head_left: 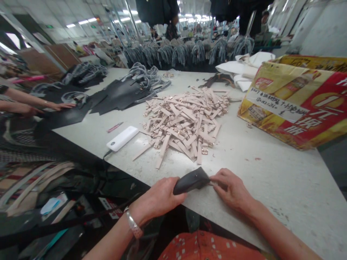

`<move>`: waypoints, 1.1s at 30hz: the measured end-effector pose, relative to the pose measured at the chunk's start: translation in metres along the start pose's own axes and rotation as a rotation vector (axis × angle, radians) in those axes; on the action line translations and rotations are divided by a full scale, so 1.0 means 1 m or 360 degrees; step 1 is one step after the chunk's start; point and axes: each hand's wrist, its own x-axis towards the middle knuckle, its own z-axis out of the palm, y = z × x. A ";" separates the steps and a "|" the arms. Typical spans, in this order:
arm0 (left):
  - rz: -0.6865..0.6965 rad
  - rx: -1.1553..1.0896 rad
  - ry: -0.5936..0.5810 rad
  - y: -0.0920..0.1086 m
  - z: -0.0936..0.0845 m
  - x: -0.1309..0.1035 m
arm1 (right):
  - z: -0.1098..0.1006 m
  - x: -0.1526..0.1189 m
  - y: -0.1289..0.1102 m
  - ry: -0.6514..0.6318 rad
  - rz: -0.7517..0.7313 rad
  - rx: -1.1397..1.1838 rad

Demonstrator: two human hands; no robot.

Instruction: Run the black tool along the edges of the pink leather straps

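A folded black leather-like piece [191, 181] is held over the table's front edge. My left hand [162, 196] wraps round its left end, fingers closed. At the piece's right end, the fingertips of my right hand [230, 187] pinch together by its corner; what lies between them is too small to make out. Beyond my hands, a large heap of pale pink straps with gold-coloured buckles [184, 122] is spread on the white table [260, 169].
A white power bank [122, 138] with a cable and a small pink tool [115, 127] lie left of the heap. Black panels [116, 94] with grey handles are further back. Another person's hands [58, 105] touch panels at left. A yellow-red carton [295, 101] stands right.
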 end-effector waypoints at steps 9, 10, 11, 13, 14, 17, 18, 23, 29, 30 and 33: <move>-0.0022 0.0172 0.0081 -0.010 0.002 -0.009 | -0.001 -0.013 0.018 0.0117 0.0061 -0.0087; -0.0017 0.0233 0.0105 -0.010 0.001 -0.010 | -0.001 -0.014 0.018 0.0121 0.0065 -0.0078; -0.0006 0.0298 0.0125 -0.008 0.000 -0.011 | -0.001 -0.014 0.018 0.0129 0.0067 -0.0074; 0.0035 0.0425 0.0143 -0.002 -0.003 -0.014 | 0.000 -0.013 0.016 0.0142 0.0067 -0.0080; 0.0063 0.0486 0.0141 0.003 -0.004 -0.015 | 0.000 -0.013 0.015 0.0144 0.0067 -0.0085; 0.0146 0.0662 0.0098 0.021 -0.006 -0.015 | 0.001 -0.013 0.014 0.0147 0.0084 -0.0092; 0.0170 0.0719 0.0071 0.026 -0.007 -0.013 | 0.002 -0.013 0.014 0.0159 0.0105 -0.0084; 0.0248 0.0880 0.0000 0.043 -0.010 0.006 | 0.006 -0.014 0.018 0.0195 0.0185 0.0058; 0.0284 0.0867 -0.0021 0.052 -0.014 0.028 | 0.008 -0.012 0.023 0.0166 0.0239 0.0164; 0.0292 0.0848 -0.0003 0.051 -0.013 0.029 | 0.009 -0.012 0.023 0.0174 0.0246 0.0169; 0.0288 0.0790 0.0062 0.044 -0.008 0.031 | 0.009 -0.011 0.025 0.0209 0.0262 0.0170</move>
